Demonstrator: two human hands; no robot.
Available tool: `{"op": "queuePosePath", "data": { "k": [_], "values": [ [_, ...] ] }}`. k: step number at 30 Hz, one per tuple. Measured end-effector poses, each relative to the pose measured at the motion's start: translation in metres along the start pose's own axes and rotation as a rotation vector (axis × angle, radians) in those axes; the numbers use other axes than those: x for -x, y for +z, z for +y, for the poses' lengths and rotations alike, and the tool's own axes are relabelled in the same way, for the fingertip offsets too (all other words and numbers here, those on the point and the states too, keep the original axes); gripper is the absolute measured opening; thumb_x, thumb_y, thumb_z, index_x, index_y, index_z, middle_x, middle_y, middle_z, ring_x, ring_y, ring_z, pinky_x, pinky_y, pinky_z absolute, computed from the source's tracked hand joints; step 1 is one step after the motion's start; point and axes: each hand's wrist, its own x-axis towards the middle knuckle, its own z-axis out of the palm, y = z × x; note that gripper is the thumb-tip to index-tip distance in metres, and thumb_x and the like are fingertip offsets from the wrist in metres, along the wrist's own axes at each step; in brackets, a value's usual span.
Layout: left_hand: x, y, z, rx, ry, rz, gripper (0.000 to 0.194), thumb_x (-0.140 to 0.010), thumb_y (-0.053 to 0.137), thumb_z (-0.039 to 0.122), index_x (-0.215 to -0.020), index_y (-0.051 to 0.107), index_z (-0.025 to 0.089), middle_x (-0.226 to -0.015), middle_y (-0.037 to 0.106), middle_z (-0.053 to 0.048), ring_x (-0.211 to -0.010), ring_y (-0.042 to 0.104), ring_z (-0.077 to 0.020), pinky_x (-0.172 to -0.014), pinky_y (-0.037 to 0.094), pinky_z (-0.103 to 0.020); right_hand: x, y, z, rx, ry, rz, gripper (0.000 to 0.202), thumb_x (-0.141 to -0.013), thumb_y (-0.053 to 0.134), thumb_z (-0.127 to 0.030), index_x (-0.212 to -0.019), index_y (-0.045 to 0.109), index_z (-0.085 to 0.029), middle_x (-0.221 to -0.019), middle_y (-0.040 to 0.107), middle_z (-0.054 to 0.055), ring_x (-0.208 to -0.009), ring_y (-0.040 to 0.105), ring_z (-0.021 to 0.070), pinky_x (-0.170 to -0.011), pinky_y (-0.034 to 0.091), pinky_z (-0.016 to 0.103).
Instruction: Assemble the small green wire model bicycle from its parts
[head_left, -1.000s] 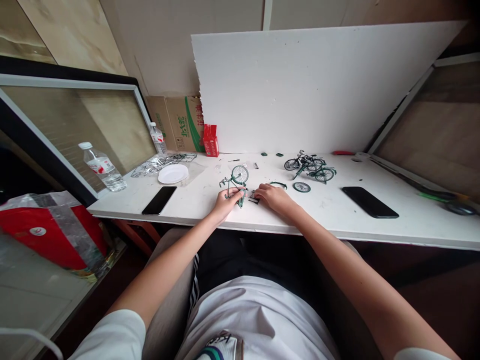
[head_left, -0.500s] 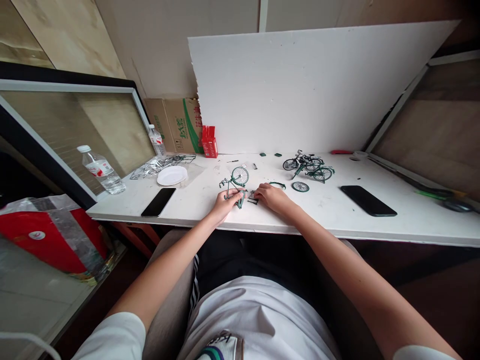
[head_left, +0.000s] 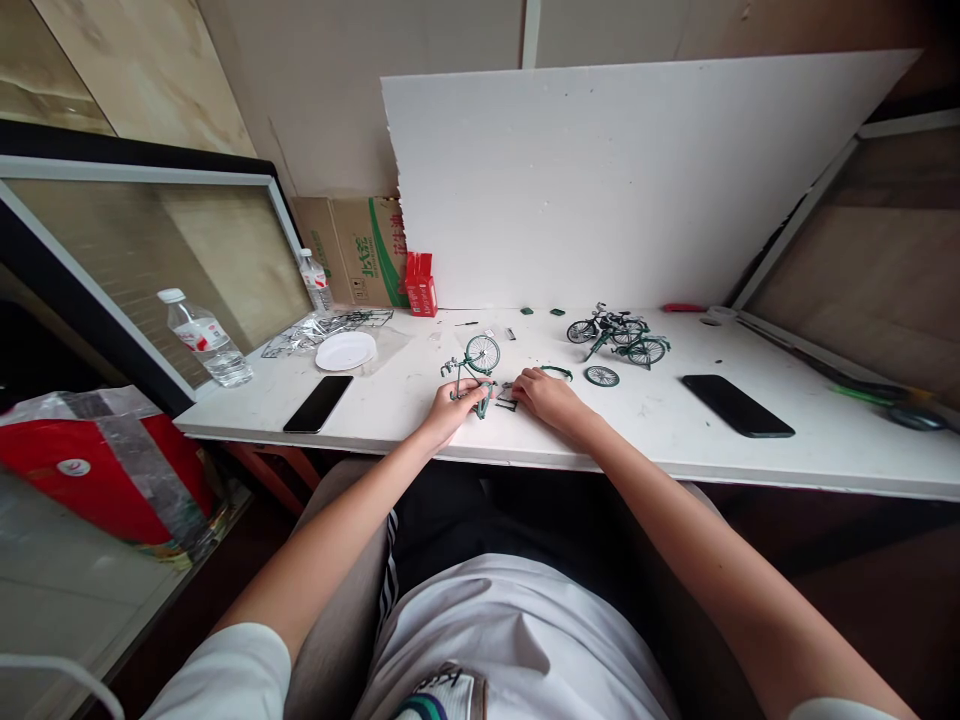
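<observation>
My left hand grips a small green model bicycle frame near the table's front edge. A spoked wheel is on the frame's far side, with the handlebar at its left. Just to the right, my right hand rests on the table with its fingers bent together over small dark parts. What its fingertips pinch, if anything, is too small to make out. Behind this hand lies a curved green part. A loose wheel lies flat further right.
Assembled model bicycles stand at the back right. A black phone lies right, another phone left. A white plate, a water bottle and a red box are on the left side of the white table.
</observation>
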Motion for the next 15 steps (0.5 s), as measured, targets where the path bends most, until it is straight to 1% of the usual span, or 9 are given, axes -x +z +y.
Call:
{"op": "queuePosePath", "data": {
  "k": [7, 11, 15],
  "values": [
    [0.0009, -0.0007, -0.0002, -0.018, 0.000, -0.007, 0.047, -0.072, 0.093, 0.046, -0.106, 0.082, 0.016, -0.100, 0.080, -0.012, -0.095, 0.072, -0.0224, -0.081, 0.051, -0.032, -0.0001, -0.0084, -0.0041, 0.021, 0.008, -0.046, 0.027, -0.110, 0.050, -0.025, -0.110, 0.075, -0.014, -0.113, 0.072, 0.015, -0.106, 0.067, 0.0250, -0.080, 0.045, 0.030],
    [-0.0005, -0.0027, -0.0023, -0.052, -0.001, 0.001, 0.048, -0.074, 0.091, 0.047, -0.109, 0.081, 0.016, -0.102, 0.080, -0.012, -0.096, 0.072, -0.0227, -0.078, 0.049, -0.031, 0.0003, -0.0097, -0.0049, 0.003, 0.021, -0.049, 0.026, -0.110, 0.051, -0.024, -0.108, 0.074, -0.015, -0.114, 0.072, 0.016, -0.106, 0.066, 0.0245, -0.080, 0.044, 0.029],
    [-0.0023, -0.0050, -0.0059, -0.080, 0.012, -0.015, 0.047, -0.078, 0.087, 0.048, -0.111, 0.081, 0.016, -0.104, 0.081, -0.013, -0.100, 0.073, -0.0240, -0.076, 0.047, -0.030, 0.0006, -0.0082, -0.0046, -0.004, 0.028, -0.031, 0.023, -0.109, 0.052, -0.023, -0.107, 0.074, -0.016, -0.114, 0.072, 0.015, -0.104, 0.065, 0.0239, -0.079, 0.043, 0.029]
  ]
}}
